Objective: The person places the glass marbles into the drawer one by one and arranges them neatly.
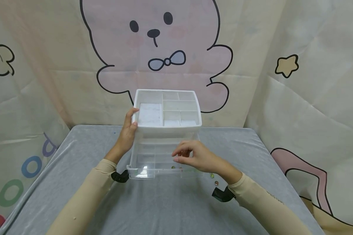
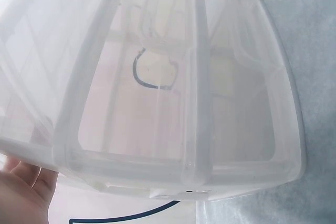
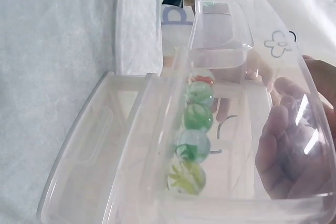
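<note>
A clear and white plastic drawer box has a divided tray on top and a clear drawer pulled out below. My left hand grips the box's upper left side; its fingers show at the lower left in the left wrist view. Over the drawer hangs my right hand, fingers bent and thumb apart from them, nothing visible between. Seen through clear plastic in the right wrist view, that hand is beside several glass marbles lined up along the drawer's front.
On the grey cloth-covered table, a green marble and a brown marble lie right of the drawer, near my right wrist. Printed fabric walls surround the table at the back and sides.
</note>
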The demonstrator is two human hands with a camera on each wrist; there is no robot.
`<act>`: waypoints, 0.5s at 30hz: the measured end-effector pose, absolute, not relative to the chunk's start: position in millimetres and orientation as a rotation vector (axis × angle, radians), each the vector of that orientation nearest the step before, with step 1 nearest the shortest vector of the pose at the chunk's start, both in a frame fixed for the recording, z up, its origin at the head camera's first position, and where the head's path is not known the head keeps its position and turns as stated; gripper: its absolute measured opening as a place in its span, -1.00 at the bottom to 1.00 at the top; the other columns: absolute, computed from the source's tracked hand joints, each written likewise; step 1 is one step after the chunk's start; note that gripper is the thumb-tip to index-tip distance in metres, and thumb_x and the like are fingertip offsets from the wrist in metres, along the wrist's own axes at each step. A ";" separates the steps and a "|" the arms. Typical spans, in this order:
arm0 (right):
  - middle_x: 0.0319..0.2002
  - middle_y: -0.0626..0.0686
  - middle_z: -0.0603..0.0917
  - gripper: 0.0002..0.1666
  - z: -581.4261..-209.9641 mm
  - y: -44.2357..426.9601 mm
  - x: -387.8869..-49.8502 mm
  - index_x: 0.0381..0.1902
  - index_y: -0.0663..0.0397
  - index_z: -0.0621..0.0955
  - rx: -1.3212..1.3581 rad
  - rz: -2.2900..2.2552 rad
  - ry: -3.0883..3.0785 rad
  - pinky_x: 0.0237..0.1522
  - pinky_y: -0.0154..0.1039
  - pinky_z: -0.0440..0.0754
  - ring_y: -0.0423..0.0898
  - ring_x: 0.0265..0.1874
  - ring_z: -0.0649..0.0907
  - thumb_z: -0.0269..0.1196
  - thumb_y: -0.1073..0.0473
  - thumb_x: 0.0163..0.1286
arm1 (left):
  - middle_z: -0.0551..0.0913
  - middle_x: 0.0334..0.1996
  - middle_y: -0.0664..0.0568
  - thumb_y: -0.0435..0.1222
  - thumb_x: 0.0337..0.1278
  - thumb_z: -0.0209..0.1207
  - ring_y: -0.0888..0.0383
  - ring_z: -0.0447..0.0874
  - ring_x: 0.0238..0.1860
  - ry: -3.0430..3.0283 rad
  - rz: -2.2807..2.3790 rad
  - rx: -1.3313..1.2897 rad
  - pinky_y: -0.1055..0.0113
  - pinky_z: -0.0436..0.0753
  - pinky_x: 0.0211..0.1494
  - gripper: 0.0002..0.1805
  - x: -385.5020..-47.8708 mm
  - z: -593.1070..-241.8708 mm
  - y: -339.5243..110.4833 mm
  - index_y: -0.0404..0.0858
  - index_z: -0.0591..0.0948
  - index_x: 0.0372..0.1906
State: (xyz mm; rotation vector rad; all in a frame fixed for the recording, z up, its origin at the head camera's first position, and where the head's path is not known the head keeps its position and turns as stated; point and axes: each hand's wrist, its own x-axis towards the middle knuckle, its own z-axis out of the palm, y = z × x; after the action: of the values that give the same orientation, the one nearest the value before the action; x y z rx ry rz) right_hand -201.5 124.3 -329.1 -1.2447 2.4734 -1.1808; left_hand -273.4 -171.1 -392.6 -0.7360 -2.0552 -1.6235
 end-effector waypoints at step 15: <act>-0.25 -0.02 0.71 -0.86 -326.1 135.4 -202.0 -0.14 0.06 0.77 -1.246 -1.288 2.512 -0.21 -0.32 0.61 -0.21 -0.34 0.58 0.32 0.24 0.39 | 0.01 0.51 -0.29 -0.26 0.47 -0.30 -0.23 0.13 0.35 -2.066 -1.619 -0.733 -0.32 0.25 0.21 -0.51 -273.7 -393.6 -171.2 -0.18 0.08 0.43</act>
State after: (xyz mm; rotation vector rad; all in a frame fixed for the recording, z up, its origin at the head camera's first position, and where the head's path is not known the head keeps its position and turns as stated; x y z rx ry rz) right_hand -202.0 135.4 -326.1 -1.2463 2.5120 -1.2876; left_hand -273.7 -171.2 -393.6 -0.7328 -2.0660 -1.6194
